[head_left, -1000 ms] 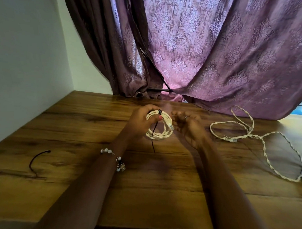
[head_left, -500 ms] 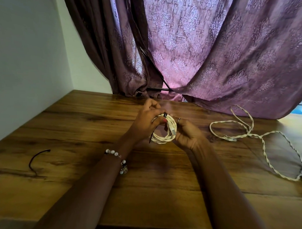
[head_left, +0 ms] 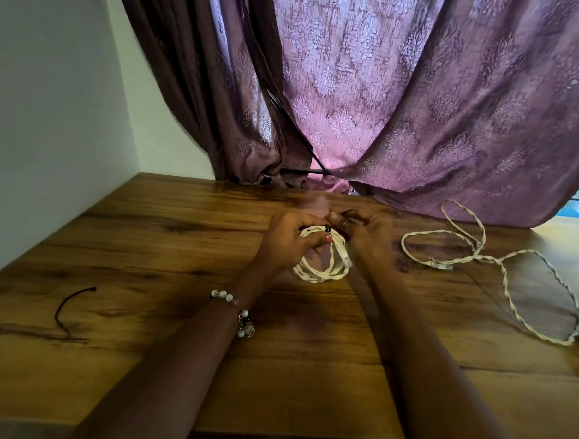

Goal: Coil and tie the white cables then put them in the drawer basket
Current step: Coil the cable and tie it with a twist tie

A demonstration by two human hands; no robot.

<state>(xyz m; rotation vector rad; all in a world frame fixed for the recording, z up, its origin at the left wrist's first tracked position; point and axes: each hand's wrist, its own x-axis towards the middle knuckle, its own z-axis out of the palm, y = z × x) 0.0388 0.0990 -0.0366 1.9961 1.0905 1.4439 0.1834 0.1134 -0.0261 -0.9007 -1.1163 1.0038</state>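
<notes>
A coiled white braided cable [head_left: 322, 269] is held just above the wooden table [head_left: 182, 242] in the middle of the view. My left hand [head_left: 285, 244] pinches the coil's top left, thumb pressed on the strands. My right hand [head_left: 366, 236] is closed at the coil's top right, gripping a thin black tie [head_left: 347, 213] that wraps the coil at its top. A second white cable [head_left: 503, 269] lies loose and uncoiled on the table to the right. No drawer basket is in view.
A spare black tie [head_left: 67, 306] lies on the table at the left. Purple curtains [head_left: 416, 109] hang behind the table's far edge and drape onto it. A white wall [head_left: 49, 112] borders the table on the left.
The black tie hung loose from the coil a second ago; now my right hand has closed on it at the coil's top. Both hands have drawn together around the coil.
</notes>
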